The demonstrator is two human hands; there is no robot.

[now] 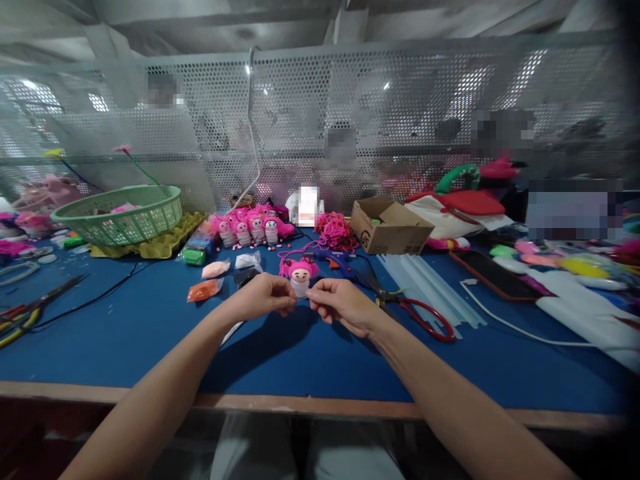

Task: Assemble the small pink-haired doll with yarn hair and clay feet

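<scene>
A small doll (300,277) with pink hair and a white body is held up between both hands over the blue table (150,333). My left hand (265,297) pinches it from the left, fingers closed. From the right, my right hand (340,303) pinches it too, fingers curled. Several finished pink-haired dolls (250,230) stand in a row farther back.
Red-handled scissors (415,310) and clear glue sticks (425,287) lie to the right, a blue glue gun (333,260) behind. A cardboard box (390,227), a green basket (120,213), clay packets (205,290), a phone (493,273) and a white cable (510,323) surround. Perforated screen behind; other people beyond.
</scene>
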